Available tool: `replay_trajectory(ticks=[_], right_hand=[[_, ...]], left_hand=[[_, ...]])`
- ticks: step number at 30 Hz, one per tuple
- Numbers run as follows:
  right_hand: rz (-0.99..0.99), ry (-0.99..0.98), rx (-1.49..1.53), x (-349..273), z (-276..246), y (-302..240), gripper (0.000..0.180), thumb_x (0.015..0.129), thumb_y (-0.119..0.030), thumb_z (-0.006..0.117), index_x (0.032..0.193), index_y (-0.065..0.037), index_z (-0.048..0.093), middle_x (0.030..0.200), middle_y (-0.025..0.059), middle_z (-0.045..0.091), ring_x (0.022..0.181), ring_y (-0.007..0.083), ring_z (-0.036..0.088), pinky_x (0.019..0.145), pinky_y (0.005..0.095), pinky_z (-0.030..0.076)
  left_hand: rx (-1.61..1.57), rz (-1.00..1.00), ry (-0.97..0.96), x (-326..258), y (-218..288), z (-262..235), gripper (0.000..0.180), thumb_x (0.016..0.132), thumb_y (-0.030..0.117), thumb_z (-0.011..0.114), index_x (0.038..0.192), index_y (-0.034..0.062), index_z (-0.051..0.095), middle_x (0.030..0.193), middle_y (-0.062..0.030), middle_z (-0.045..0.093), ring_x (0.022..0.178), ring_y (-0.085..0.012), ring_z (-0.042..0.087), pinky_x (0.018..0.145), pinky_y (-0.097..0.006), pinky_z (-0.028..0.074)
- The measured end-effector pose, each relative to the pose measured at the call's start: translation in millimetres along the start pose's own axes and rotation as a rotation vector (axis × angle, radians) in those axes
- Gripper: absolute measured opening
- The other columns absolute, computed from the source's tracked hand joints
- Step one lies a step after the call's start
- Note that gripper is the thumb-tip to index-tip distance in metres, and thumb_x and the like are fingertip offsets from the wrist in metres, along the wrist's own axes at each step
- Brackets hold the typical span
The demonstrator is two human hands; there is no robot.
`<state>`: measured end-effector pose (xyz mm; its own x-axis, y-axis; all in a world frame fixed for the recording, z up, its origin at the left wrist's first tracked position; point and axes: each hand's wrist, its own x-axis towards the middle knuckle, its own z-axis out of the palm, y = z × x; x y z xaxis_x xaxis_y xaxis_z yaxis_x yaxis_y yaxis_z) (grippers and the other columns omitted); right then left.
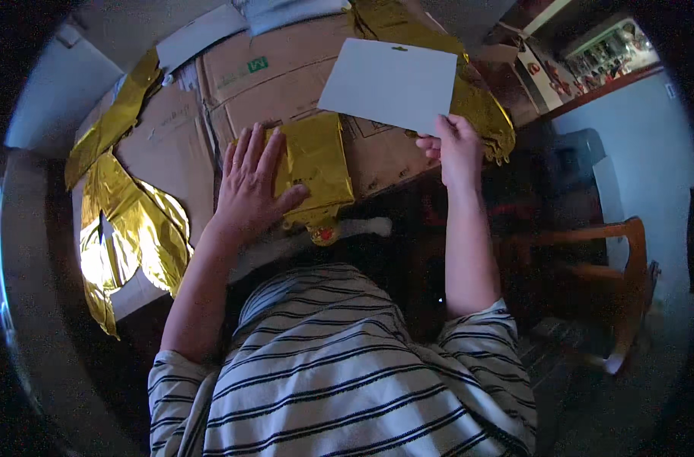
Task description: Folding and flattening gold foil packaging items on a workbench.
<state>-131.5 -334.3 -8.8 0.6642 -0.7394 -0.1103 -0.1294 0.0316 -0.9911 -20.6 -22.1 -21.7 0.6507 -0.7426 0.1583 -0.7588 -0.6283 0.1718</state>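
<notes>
My left hand (249, 179) lies flat, fingers stretched out, on the left part of a folded gold foil balloon (316, 164). That balloon rests on the cardboard (274, 91) near its front edge, and a small tab with a red mark hangs toward me. In my right hand (457, 152) is a white card (392, 82) with a hang hole at its top edge. Thumb and fingers pinch the card by its lower right corner. It is held tilted over the cardboard, covering part of it.
More flat gold foil balloons lie at the left (134, 221) and right (480, 107) of the cardboard. White and pale blue packets (293, 11) sit at the far edge. A wooden chair (632, 259) stands at right, and a shelf with small items (613, 49) is behind.
</notes>
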Motion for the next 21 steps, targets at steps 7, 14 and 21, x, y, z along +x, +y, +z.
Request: replay_trajectory(ticks=[7,14,21], right_hand=[[0.003,-0.046,-0.013,5.6,-0.3,3.4,0.024,0.100,-0.021,0.060,0.111,-0.001,0.060,0.085,0.0102,0.072,0.062,0.0132,0.069,0.047,0.0229,0.046],[0.092,-0.102,-0.187,4.4,1.7,-8.8,0.030,0.099,-0.030,0.061,0.110,-0.002,0.061,0.080,0.0075,0.070,0.058,0.0104,0.065,0.046,0.0227,0.046],[-0.188,-0.004,-0.774,1.0,-2.3,-23.1,0.035,0.097,-0.035,0.062,0.100,0.000,0.064,0.076,0.0075,0.068,0.059,0.0123,0.065,0.053,0.0267,0.050]], left_hand=[[-0.016,0.013,0.022,0.0,-0.6,1.3,0.094,0.087,0.068,0.053,0.154,0.0074,0.029,0.159,-0.0268,0.023,0.149,-0.0413,0.017,0.121,-0.050,0.011],[-0.084,-0.002,0.039,-1.3,-1.6,-2.3,0.088,0.091,0.066,0.049,0.154,0.0067,0.029,0.159,-0.0274,0.022,0.149,-0.0410,0.016,0.121,-0.050,0.010],[-0.160,0.016,0.075,-3.7,-6.7,-0.4,0.077,0.097,0.056,0.044,0.155,0.0080,0.026,0.159,-0.0272,0.021,0.150,-0.0394,0.017,0.121,-0.050,0.010]])
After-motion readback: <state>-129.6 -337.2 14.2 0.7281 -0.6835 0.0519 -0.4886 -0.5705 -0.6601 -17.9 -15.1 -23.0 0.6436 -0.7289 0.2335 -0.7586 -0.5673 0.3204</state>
